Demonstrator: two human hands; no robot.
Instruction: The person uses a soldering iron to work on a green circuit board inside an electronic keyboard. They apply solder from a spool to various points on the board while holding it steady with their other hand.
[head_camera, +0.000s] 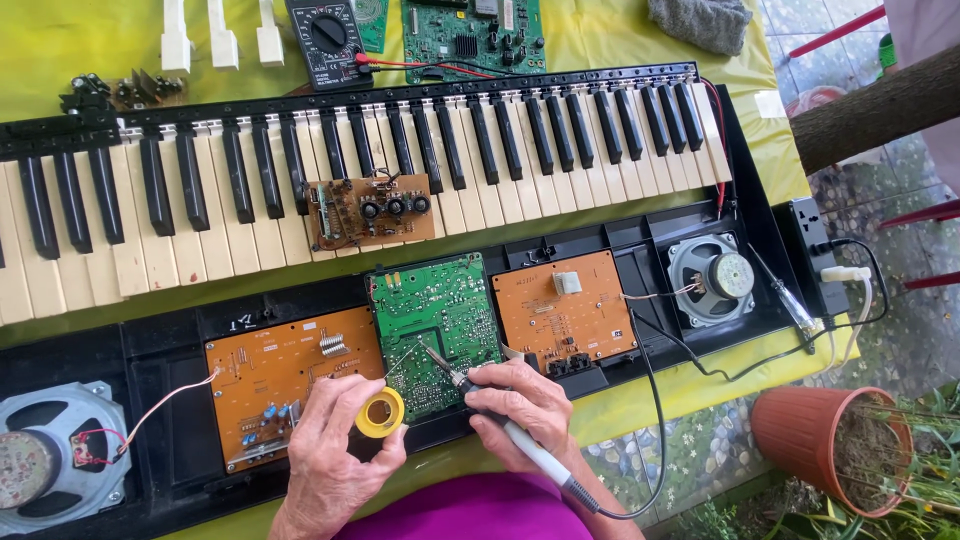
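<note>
Crowding the green board edge, hands grip soldering iron and solder spool.

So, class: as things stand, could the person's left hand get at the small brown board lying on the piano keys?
Probably not freely: the left hand holds a yellow solder spool, though nothing blocks the brown board.

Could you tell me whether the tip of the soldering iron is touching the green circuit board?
Touching: in the head view, the soldering iron in the right hand lays its tip on the green circuit board, no gap showing.
</note>
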